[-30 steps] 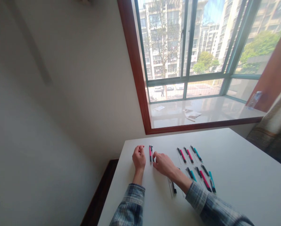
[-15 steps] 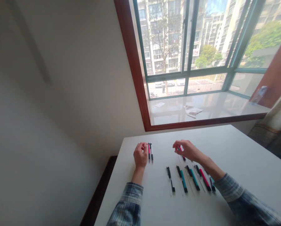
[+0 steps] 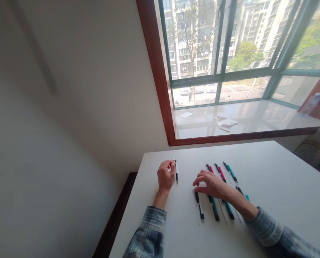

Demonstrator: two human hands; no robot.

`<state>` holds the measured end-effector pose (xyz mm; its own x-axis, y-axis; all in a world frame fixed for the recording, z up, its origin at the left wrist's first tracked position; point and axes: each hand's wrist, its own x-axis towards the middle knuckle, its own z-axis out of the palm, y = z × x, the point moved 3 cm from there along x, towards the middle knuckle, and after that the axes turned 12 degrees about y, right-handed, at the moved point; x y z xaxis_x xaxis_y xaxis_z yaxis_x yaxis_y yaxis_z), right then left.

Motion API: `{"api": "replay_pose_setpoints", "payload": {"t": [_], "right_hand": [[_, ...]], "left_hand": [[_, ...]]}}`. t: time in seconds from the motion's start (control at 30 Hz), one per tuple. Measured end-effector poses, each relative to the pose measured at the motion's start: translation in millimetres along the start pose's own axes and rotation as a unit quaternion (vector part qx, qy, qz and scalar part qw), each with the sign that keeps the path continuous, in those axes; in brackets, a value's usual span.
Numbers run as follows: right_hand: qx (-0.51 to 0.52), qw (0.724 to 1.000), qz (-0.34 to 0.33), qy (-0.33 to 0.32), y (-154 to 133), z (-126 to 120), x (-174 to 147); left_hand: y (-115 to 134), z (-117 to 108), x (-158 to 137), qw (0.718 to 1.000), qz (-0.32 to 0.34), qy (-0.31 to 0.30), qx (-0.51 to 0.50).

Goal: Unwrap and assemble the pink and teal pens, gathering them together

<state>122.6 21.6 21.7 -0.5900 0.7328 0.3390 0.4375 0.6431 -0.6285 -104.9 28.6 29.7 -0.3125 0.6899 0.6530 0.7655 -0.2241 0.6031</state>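
A slim pen piece with a black upper part point(image 3: 197, 197) and a white, black-ended lower part point(image 3: 201, 210) lies near the front of a smooth white table point(image 3: 187, 240), just under the right hand point(image 3: 211, 184). That hand is poised palm down with thumb and fingers parted; whether the thumb touches the piece cannot be told. To its right, partly covered by the hand and forearm, more pen parts lie in two slanting rows, with teal barrels point(image 3: 215, 208), pink barrels point(image 3: 222, 173), black pieces and thin clear refills. On the left of the table, the left hand point(image 3: 165, 176) rests with fingers loosely curled, close beside a white and black pen point(image 3: 177, 173); whether it grips anything is hidden. Both sleeves point(image 3: 150, 229) are blue-grey plaid. The table's far edge sits below a bay window with green metal bars point(image 3: 194, 81) and a reddish-brown wooden surround point(image 3: 157, 82). Its glossy pale sill point(image 3: 194, 129) bears a crumpled white cloth or paper point(image 3: 226, 123), a smaller white sheet point(image 3: 186, 115) and, at far right, a clear bottle point(image 3: 311, 104) near a beige curtain point(image 3: 317, 143). Outside are sunlit apartment blocks, green trees point(image 3: 246, 55) and parked cars point(image 3: 211, 88). A plain, shadowed grey-white wall point(image 3: 82, 107) fills the left side.
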Motion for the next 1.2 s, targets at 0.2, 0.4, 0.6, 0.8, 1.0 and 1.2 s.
{"api": "replay_pose_setpoints", "payload": {"t": [0.2, 0.4, 0.6, 0.8, 1.0, 1.2], "right_hand": [[-0.003, 1.0, 0.006, 0.002, 0, 1, 1], [0.009, 1.0, 0.003, 0.027, -2, -1, 4], [-0.015, 0.994, 0.006, 0.113, 4, -17, 4], [-0.034, 0.987, 0.007, 0.159, 5, -33, -7], [-0.069, 0.979, 0.014, 0.192, -2, -43, -21], [-0.056, 0.963, 0.02, 0.262, -6, -52, -31]], "left_hand": [[7, 4, 1, 0.999, 0.021, -0.033, 0.012], [13, 6, 2, 0.998, 0.042, -0.055, 0.014], [27, 2, -7, 0.989, 0.068, -0.13, 0.002], [44, -7, -31, 0.971, 0.071, -0.226, -0.04], [51, -11, -44, 0.957, 0.071, -0.273, -0.061], [50, -2, -50, 0.946, 0.087, -0.31, -0.043]]}}
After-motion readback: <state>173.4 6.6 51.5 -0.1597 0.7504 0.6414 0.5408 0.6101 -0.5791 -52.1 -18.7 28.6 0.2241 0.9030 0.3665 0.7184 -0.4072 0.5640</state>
